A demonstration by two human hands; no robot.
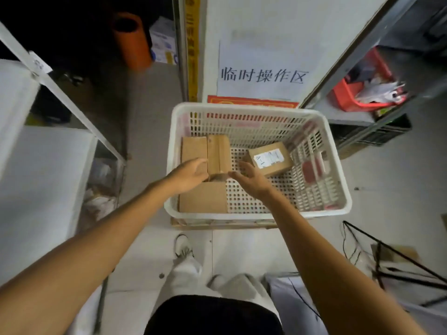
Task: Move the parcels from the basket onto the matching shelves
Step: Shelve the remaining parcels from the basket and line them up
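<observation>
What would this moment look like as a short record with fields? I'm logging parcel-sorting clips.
container: white perforated basket
parcels inside: four brown boxes
narrow parcel: on edge, left of centre, between both hands
labelled parcel: right of centre, white label up, untouched
far-left parcel: beside the narrow one
near-left parcel: lying flat
left hand: at narrow parcel's left side, fingers curled, hold unclear
right hand: open, fingertips by its near right corner
right shelf: holds a red bin
</observation>
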